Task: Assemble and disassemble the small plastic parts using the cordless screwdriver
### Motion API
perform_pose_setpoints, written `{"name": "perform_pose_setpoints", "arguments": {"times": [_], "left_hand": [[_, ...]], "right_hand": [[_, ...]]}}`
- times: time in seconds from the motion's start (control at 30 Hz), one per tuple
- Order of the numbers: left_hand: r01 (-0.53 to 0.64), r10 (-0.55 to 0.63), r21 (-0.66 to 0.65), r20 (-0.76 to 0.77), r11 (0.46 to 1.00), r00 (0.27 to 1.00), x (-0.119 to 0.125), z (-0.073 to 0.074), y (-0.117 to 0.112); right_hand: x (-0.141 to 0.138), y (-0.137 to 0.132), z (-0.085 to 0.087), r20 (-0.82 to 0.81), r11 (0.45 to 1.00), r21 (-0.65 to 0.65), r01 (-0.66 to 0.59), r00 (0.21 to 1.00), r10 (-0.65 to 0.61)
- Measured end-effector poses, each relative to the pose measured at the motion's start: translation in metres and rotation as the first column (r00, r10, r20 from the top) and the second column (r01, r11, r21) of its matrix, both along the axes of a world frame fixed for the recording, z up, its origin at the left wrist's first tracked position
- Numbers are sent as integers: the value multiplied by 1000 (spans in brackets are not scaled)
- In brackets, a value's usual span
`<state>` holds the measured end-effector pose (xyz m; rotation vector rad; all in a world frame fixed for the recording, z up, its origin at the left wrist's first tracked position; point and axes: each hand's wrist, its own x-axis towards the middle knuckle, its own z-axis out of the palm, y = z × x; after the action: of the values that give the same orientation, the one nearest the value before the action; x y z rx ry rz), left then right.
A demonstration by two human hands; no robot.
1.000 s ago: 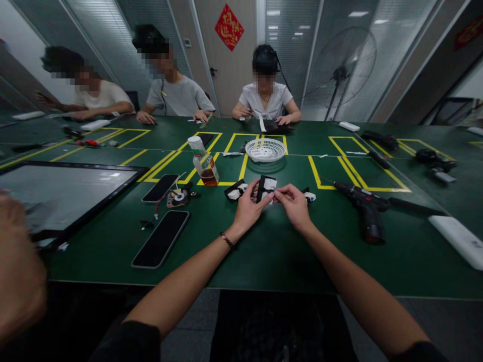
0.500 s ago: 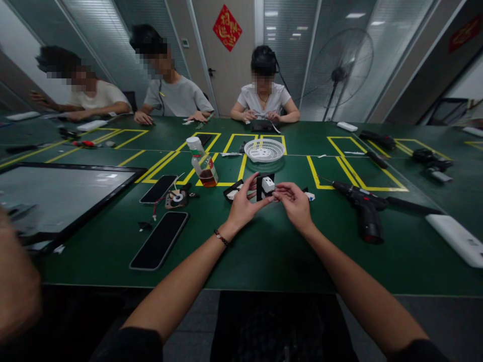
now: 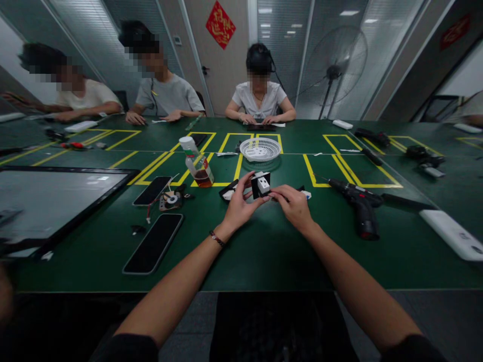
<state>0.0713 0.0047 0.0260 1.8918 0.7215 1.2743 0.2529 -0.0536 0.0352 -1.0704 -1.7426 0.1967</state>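
Note:
My left hand (image 3: 238, 205) pinches a small black and white part (image 3: 260, 184) between thumb and fingers, holding it just above the green table (image 3: 264, 251). My right hand (image 3: 293, 205) meets it from the right, fingertips closed on the part's right side. More small black and white pieces (image 3: 229, 192) lie on the table just behind my hands. A white round grille (image 3: 260, 149) lies farther back.
A bottle with brown liquid (image 3: 196, 163), two phones (image 3: 153, 243) and a small wired board (image 3: 168, 199) lie to the left. A large black-framed panel (image 3: 49, 196) is far left. A cordless screwdriver (image 3: 356, 201) and white box (image 3: 451, 234) sit right. Three people sit across.
The part in my hands has been turned and lifted slightly. The view has shifted a little to the right, and a blurred hand at the left edge has left the view.

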Motion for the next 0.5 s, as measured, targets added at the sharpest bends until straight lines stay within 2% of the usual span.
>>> {"name": "perform_pose_setpoints", "arguments": {"times": [0.2, 0.5], "left_hand": [[-10, 9, 11, 54, 1000, 999, 1, 2, -1], [8, 0, -86, 89, 996, 996, 1, 5, -3]], "right_hand": [[2, 0, 2, 59, 1000, 0, 14, 998, -14], [1, -1, 5, 33, 1000, -9, 23, 999, -23]]}}
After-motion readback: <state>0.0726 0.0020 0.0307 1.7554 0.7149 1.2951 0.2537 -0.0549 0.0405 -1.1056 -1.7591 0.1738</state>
